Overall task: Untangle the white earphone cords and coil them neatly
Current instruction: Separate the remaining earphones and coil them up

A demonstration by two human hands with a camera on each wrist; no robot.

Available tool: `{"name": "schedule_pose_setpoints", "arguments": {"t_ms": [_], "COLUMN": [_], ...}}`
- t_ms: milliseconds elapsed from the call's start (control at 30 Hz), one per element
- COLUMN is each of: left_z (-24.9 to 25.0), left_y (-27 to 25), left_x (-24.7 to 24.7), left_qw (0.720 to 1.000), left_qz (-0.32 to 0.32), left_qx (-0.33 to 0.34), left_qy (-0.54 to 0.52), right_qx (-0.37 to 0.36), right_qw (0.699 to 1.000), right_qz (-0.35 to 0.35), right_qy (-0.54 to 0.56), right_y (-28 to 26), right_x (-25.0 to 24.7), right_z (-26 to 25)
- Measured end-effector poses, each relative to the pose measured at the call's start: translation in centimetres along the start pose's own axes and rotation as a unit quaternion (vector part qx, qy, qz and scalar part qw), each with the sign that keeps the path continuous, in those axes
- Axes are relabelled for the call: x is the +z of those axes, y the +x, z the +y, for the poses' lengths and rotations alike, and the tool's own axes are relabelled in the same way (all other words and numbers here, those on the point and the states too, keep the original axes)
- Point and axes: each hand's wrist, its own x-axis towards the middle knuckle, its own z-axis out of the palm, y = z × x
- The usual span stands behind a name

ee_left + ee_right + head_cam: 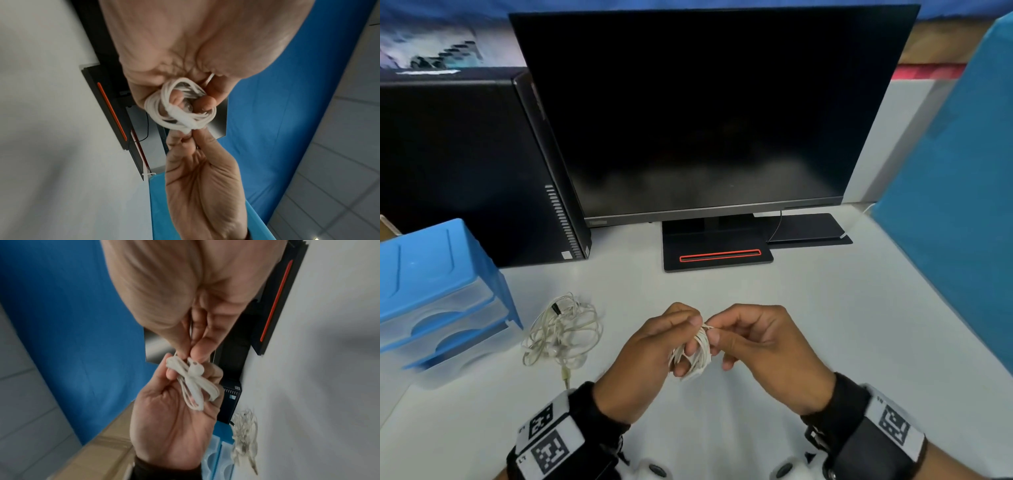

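A pale desk (808, 308) stood between blue partition panels (955, 205), carrying a dark monitor (705, 113) on a black stand with a red-edged slot (717, 255) and a black computer tower (465, 164) to its left. A blue drawer unit (438, 291) with clear drawers sat at the desk's near left. Just right of it lay a loose tangle of white earphone cord (563, 334), flat on the desk and apart from both hands. Above the desk's near middle, the left hand (650, 356) had its fingers curled round a small coiled bundle of white earphone cord (693, 354), the loops wound about its fingers. The right hand (763, 349) pinched the top of that bundle between thumb and fingertip, at an earbud (196, 369) lying against the coil.
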Motion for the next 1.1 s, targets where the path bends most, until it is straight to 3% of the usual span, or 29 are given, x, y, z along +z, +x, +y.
{"name": "schedule_pose_setpoints", "arguments": {"t_ms": [167, 300, 400, 533, 667, 800, 967, 1033, 1100], "left_z": [-0.5, -1.2, -1.3, -1.6, -2.2, -2.3, -2.1, -2.3, -2.6], "left_y": [0.0, 0.1, 0.1, 0.2, 0.4, 0.4, 0.5, 0.6, 0.7], "left_x": [0.5, 0.7, 0.5, 0.4, 0.1, -0.1, -0.4, -0.5, -0.5], "left_qw": [0.999, 0.999, 0.999, 0.999, 0.992, 0.996, 0.995, 0.994, 0.995], "left_qz": [0.013, 0.034, 0.032, 0.048, 0.042, -0.005, -0.016, -0.027, -0.029], "left_qx": [-0.028, -0.025, -0.005, 0.013, 0.063, 0.053, 0.065, 0.051, 0.031], "left_qy": [-0.02, -0.026, -0.019, -0.006, 0.097, 0.074, 0.079, 0.091, 0.095], "right_qx": [-0.058, -0.052, 0.016, 0.07, 0.116, 0.159, 0.185, 0.164, 0.11], "right_qw": [0.989, 0.988, 0.995, 0.996, 0.991, 0.982, 0.947, 0.96, 0.987], "right_qz": [0.103, 0.143, 0.099, 0.049, 0.008, -0.038, -0.077, -0.093, -0.074], "right_qy": [-0.085, -0.038, 0.029, 0.034, 0.065, 0.099, 0.251, 0.209, 0.091], "right_y": [-0.3, -0.7, -0.4, 0.0, 0.2, 0.6, 0.5, 0.3, 0.2], "right_x": [0.9, 1.7, 1.3, 0.4, -0.1, -0.7, -0.2, -0.1, 0.2], "right_z": [1.0, 0.9, 0.2, 0.1, 0.4, 0.6, 0.3, 0.1, 0.6]}}
